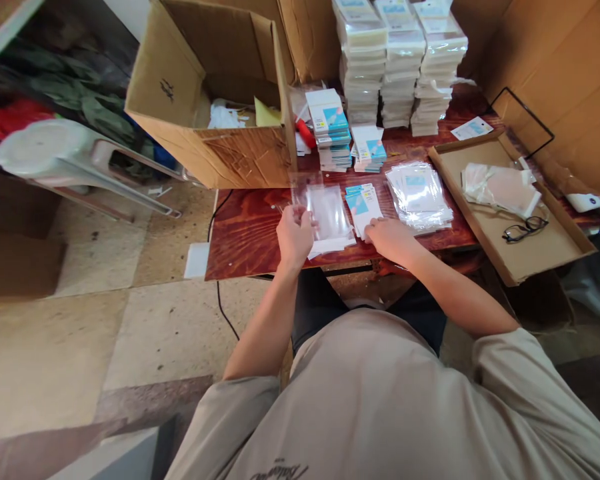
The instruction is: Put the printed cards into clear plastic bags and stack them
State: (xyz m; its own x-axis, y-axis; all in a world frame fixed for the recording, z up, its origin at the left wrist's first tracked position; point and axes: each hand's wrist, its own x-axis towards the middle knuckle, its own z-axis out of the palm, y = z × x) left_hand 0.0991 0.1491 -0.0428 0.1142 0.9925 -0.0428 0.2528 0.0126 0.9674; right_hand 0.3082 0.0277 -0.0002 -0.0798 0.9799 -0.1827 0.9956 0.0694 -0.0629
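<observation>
My left hand (295,235) pinches a clear plastic bag (306,188), which stands up from the fingers. Just right of it lies a pile of clear bags (329,212) with white strips at the near end. My right hand (391,239) has its fingers curled at the near right edge of a small stack of printed cards (364,208), gripping a card there; the fingertips are partly hidden. Beyond that hand is a pile of bagged cards (416,195). Two more stacks of blue-and-white cards, a taller one (330,130) and a shorter one (369,148), stand farther back.
An open cardboard box (245,157) stands at the table's back left. Three tall stacks of packaged cards (403,73) rise at the back. A shallow cardboard tray (525,257) on the right holds plastic bags and glasses (525,229). A white stool (45,147) is at the left.
</observation>
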